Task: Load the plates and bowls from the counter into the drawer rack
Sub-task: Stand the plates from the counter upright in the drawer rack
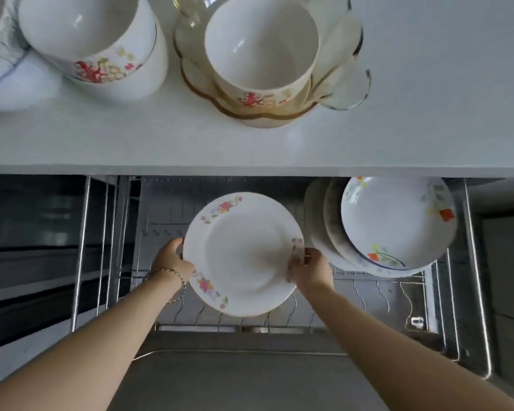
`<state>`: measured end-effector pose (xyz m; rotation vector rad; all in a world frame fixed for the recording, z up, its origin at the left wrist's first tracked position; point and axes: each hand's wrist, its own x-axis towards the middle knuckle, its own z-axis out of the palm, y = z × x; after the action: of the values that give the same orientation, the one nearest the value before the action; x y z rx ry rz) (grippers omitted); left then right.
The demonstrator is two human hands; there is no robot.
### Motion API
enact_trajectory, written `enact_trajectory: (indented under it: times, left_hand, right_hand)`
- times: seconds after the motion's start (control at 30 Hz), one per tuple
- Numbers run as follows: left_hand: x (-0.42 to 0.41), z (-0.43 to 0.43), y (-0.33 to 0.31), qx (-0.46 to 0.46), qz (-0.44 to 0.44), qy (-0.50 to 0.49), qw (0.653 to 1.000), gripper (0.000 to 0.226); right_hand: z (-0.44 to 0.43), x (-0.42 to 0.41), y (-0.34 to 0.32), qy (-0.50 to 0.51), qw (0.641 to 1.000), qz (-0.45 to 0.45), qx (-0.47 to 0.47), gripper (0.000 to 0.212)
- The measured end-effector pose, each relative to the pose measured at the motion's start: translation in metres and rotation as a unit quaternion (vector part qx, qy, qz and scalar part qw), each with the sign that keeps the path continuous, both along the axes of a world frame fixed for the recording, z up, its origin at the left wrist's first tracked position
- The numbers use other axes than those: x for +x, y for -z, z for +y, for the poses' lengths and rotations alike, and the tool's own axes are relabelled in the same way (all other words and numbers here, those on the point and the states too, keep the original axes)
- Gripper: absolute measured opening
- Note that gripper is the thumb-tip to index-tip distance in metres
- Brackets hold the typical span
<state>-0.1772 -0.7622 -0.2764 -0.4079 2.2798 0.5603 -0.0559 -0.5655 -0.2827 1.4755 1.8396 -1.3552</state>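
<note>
A white plate with pink flowers on its rim (241, 256) is held tilted over the wire drawer rack (368, 295). My left hand (171, 259) grips its left edge and my right hand (307, 268) grips its right edge. To the right, several plates (395, 223) stand on edge in the rack, leaning left. On the white counter (250, 143) above sit a white bowl with red flowers (101, 46) and another white bowl (261, 43) nested inside a scalloped glass bowl (344, 81).
The counter's front edge overhangs the back of the drawer. Upright chrome rods (82, 250) bound the rack at left, and a chrome rail (475, 271) at right. A blue-lined bowl (9, 72) is at the far left of the counter.
</note>
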Motion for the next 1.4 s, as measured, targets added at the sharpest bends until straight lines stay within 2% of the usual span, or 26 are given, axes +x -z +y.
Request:
enact_trajectory:
  times: [0.1,0.2,0.3,0.5,0.63,0.7,0.77,0.83,0.9,1.0,1.07,1.17,1.3,1.4]
  left_hand:
    - [-0.024,0.001,0.034,0.019,-0.003,0.005,1.000,0.070]
    - [-0.042,0.011,0.060,0.035,0.010,0.018,0.999,0.071]
    - [-0.052,0.023,0.075,0.045,0.014,0.042,0.998,0.073]
    - [-0.055,0.030,0.084,0.056,0.018,0.053,0.997,0.067]
    - [-0.050,0.029,0.082,0.091,0.042,0.054,0.994,0.066]
    - [-0.049,0.029,0.080,0.089,0.035,0.067,0.993,0.067]
    - [-0.049,0.030,0.077,0.071,0.007,0.104,0.992,0.070]
    - [-0.049,0.033,0.068,0.047,-0.014,0.153,0.987,0.068]
    - [-0.046,0.038,0.055,0.008,-0.014,0.179,0.984,0.067]
    - [-0.036,0.045,0.020,-0.038,0.003,0.220,0.975,0.059]
    - [-0.026,0.058,-0.010,-0.021,-0.014,0.273,0.962,0.045]
    - [-0.001,0.091,-0.056,0.029,-0.051,0.347,0.936,0.033]
    - [0.042,0.160,-0.127,0.069,-0.049,0.425,0.901,0.027]
    - [0.076,0.221,-0.176,0.105,-0.034,0.444,0.889,0.028]
  right_hand:
    - [-0.006,-0.016,0.031,0.038,0.999,0.014,0.033,0.014]
    - [-0.009,-0.027,0.052,0.117,0.989,0.035,0.081,0.008]
    - [-0.010,-0.027,0.067,0.202,0.973,0.051,0.096,0.017]
    - [-0.012,-0.020,0.073,0.293,0.951,0.033,0.089,0.041]
    - [-0.025,-0.019,0.081,0.355,0.935,0.007,0.019,0.019]
    - [-0.026,-0.020,0.085,0.368,0.930,0.003,0.004,0.016]
    - [-0.023,-0.018,0.085,0.350,0.937,-0.008,0.009,0.015]
    - [-0.016,-0.016,0.083,0.317,0.948,-0.027,0.011,0.030]
    - [-0.009,-0.011,0.073,0.238,0.969,-0.060,-0.013,0.041]
    - [0.003,-0.001,0.037,0.096,0.984,-0.114,-0.095,0.036]
    - [0.012,0.009,0.005,0.036,0.985,-0.123,-0.112,0.033]
    - [0.034,0.026,-0.048,-0.084,0.989,-0.100,-0.062,0.033]
    - [0.085,0.063,-0.130,-0.134,0.989,-0.065,0.011,0.039]
    - [0.133,0.097,-0.187,-0.160,0.983,-0.062,0.069,0.038]
